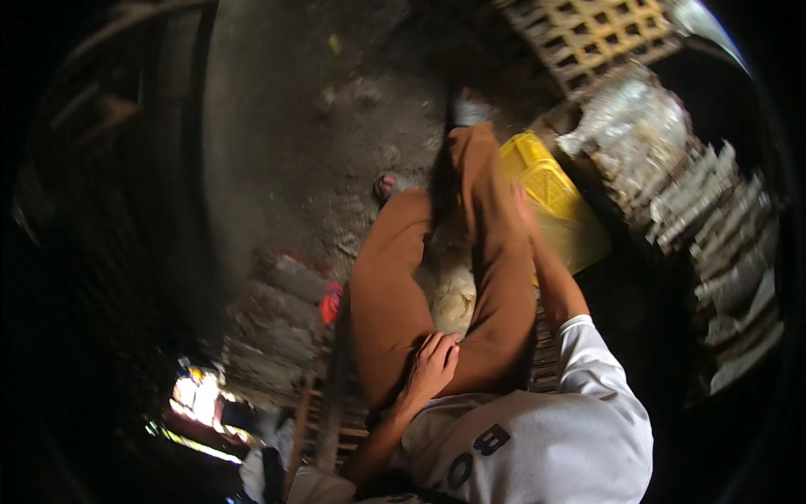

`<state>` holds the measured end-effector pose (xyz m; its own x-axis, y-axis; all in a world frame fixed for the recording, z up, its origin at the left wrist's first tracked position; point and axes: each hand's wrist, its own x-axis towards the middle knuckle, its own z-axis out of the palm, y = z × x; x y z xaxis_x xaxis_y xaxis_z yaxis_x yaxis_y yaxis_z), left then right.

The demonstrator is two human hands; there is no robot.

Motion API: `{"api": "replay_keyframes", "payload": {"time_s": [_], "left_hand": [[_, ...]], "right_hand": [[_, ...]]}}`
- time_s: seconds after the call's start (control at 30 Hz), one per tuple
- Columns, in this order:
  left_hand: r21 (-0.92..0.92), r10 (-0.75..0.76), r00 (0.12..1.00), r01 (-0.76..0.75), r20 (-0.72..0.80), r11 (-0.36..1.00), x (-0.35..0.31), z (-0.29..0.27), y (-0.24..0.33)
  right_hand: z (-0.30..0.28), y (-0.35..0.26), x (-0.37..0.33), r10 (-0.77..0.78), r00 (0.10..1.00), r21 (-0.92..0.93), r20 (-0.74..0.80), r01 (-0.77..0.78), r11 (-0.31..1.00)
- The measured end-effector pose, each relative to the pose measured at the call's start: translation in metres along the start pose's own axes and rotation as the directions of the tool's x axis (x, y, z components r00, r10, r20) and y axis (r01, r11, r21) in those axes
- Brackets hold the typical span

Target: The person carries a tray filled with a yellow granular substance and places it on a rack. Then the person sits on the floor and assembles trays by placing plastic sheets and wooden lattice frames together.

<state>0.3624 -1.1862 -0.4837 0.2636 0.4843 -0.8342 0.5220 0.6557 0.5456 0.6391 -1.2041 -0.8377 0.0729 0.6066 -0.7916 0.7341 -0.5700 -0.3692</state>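
My left hand [433, 365] rests on my lap, its fingers loosely bent against my brown trousers [390, 269], with nothing seen in it. My right arm reaches forward past my right knee. At its end, my right hand [522, 208] is by the near side of a yellow plastic crate [558, 189]; its fingers are blurred, and I cannot tell whether they grip the crate or only touch it. Between my legs lies a pale, lumpy, sack-like thing [454, 294], partly hidden by my thighs.
Stacked pale, crinkled plastic-looking bundles [638, 126] line the right side. Beyond them leans a yellowish lattice panel [600, 38]. Similar bundles [281, 332] lie at the left, near a small red object [332, 303]. Dark earthen floor [361, 109] stretches ahead of my feet.
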Motion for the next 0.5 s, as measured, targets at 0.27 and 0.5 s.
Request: {"api": "replay_keyframes", "payload": {"time_s": [0.27, 0.5], "left_hand": [[-0.309, -0.127, 0.976, 0.068, -0.175, 0.949, -0.016, 0.021, -0.129], [-0.482, -0.126, 0.963, -0.005, -0.240, 0.876, -0.047, 0.033, -0.167]], "right_hand": [[0.052, 0.030, 0.023, 0.345, 0.913, 0.258, 0.218, -0.395, 0.882], [-0.012, -0.015, 0.042, -0.242, 0.966, -0.597, 0.088, 0.246, 0.764]]}}
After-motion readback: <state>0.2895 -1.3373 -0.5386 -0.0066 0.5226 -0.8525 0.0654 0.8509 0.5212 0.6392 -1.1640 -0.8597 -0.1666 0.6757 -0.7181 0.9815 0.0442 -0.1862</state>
